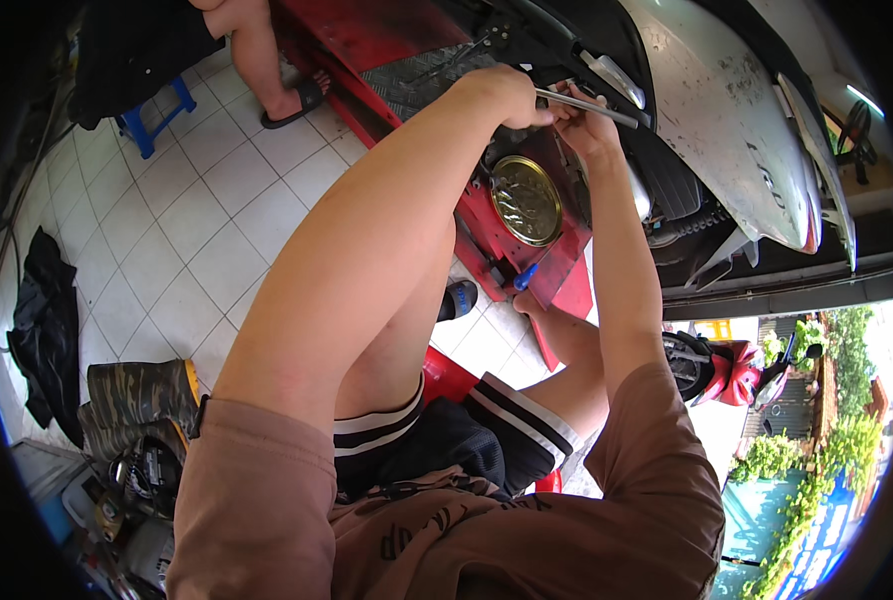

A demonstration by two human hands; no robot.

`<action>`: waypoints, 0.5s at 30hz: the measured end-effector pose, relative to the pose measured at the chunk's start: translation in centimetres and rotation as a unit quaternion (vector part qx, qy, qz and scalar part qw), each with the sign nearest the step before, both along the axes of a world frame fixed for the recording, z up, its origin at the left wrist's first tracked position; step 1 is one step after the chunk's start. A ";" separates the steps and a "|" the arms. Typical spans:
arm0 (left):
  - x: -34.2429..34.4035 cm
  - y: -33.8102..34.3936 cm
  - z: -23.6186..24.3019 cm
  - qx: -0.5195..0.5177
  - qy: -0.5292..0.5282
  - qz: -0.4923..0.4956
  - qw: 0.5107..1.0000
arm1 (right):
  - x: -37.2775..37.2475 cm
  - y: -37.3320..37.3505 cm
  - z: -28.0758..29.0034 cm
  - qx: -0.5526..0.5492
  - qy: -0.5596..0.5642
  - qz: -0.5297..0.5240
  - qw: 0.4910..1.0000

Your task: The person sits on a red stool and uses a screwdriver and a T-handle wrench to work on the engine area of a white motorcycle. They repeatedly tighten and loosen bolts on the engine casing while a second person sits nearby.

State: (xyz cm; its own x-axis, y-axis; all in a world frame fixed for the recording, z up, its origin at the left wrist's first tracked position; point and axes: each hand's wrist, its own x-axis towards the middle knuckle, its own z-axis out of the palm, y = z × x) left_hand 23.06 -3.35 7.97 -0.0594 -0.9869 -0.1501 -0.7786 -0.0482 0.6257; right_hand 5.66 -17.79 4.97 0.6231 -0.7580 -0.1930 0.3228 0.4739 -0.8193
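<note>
My left hand (pixel 511 97) is closed round one end of a straight, shiny metal rod (pixel 606 110), perhaps a tool handle. The rod points right, crossing in front of my right hand (pixel 588 128). The fingers of my right hand are bent and pinched together just below the rod; what they hold is too small to make out. Both hands are beside the underside of a motorbike with a grey-white side panel (pixel 721 110). Below them, a round gold-rimmed tray (pixel 560 210) with small metal parts lies on a red platform (pixel 571 265).
A blue-handled tool (pixel 525 277) lies at the platform's near end. Another person's leg (pixel 256 60) and a blue stool (pixel 156 118) are at the upper left. Camouflage boots (pixel 141 392) and a black cloth (pixel 43 330) lie on the tiled floor. A red motorbike (pixel 734 372) stands outside.
</note>
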 end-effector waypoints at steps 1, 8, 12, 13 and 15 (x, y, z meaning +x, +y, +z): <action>0.5 -0.5 -0.2 -0.026 0.022 0.056 0.998 | 0.6 0.7 0.4 -0.020 0.028 -0.034 0.999; -1.0 -2.7 -0.9 -0.198 0.225 0.046 0.953 | -1.0 -0.8 0.0 0.019 -0.046 -0.009 0.999; 0.2 -2.8 -1.3 -0.300 0.142 0.097 0.938 | 1.0 3.9 1.3 0.020 -0.047 0.110 0.993; 0.1 -3.2 -1.4 -0.369 0.073 0.106 0.920 | 0.8 3.9 1.5 0.022 -0.034 0.129 0.991; -0.9 -2.7 -1.7 -0.417 0.047 0.083 0.904 | 0.2 3.7 1.8 0.025 0.010 0.170 0.985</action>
